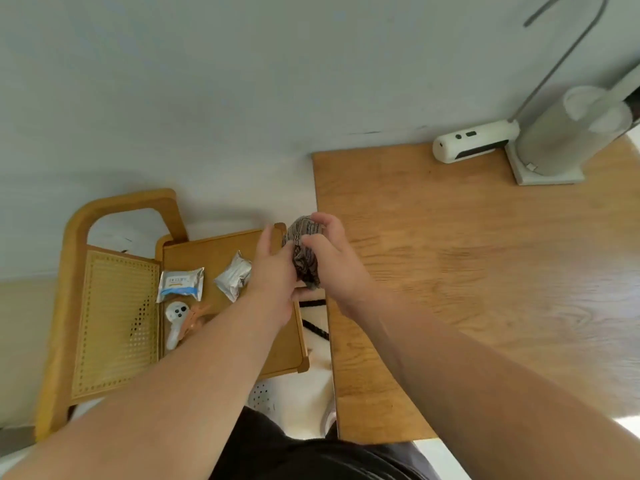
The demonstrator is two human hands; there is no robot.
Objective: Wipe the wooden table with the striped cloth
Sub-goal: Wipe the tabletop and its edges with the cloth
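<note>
The striped cloth (pixel 304 252), brown and grey, is bunched into a wad between both hands, in the air over the left edge of the wooden table (pixel 485 271). My left hand (pixel 273 282) presses against its left and lower side. My right hand (pixel 329 261) curls over its top and right side, fingers around the fabric. Part of the cloth is hidden behind the fingers. The tabletop fills the right half of the view.
A wooden chair (pixel 114 306) stands left of the table; its seat holds two foil packets (pixel 180 284) (pixel 233 277), a small white device (pixel 176 320) and an orange clip. At the table's far right stand a white gadget (pixel 474 140) and a paper-roll holder (pixel 568 133).
</note>
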